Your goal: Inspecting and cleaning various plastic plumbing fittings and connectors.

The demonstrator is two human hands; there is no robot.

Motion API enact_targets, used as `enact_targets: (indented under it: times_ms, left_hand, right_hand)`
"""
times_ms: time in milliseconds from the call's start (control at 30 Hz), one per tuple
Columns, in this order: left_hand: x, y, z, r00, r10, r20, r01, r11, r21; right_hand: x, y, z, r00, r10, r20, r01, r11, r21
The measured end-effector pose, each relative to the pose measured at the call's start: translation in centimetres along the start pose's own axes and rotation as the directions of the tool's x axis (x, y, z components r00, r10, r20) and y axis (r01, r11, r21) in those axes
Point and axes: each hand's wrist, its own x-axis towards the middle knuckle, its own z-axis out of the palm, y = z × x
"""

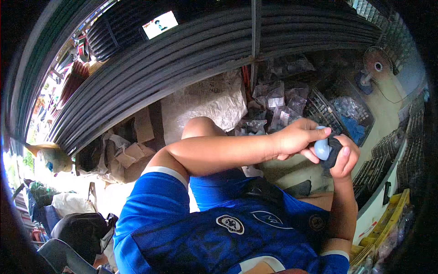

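Grey-blue and smooth, a rounded cap (322, 150) sits against a black fitting (334, 148), at the right of the scene. The left hand (295, 139) pinches the cap; the right hand (345, 160) curls around the fitting. Both pieces look light, stiff, perhaps slippery, best held by their sides. The cap's long axis runs roughly near to far; its front is unclear.

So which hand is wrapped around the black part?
The right hand: its fingers curl around the black part. The left hand comes from the other side, at the pale blue part.
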Motion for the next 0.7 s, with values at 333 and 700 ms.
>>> enact_targets:
  times_ms: [333, 700]
  left_hand:
    - [0.6, -1.2, 0.7, 0.995, 0.019, -0.098, -0.024, 0.999, -0.045]
    - [-0.4, 0.2, 0.3, 0.522, 0.675, 0.522, -0.622, -0.117, 0.774]
  right_hand:
    - [0.0, -0.3, -0.3, 0.973, 0.221, 0.062, -0.226, 0.968, 0.104]
    - [-1.9, 2.6, 2.6, 0.493, 0.793, 0.358, -0.796, 0.244, 0.554]
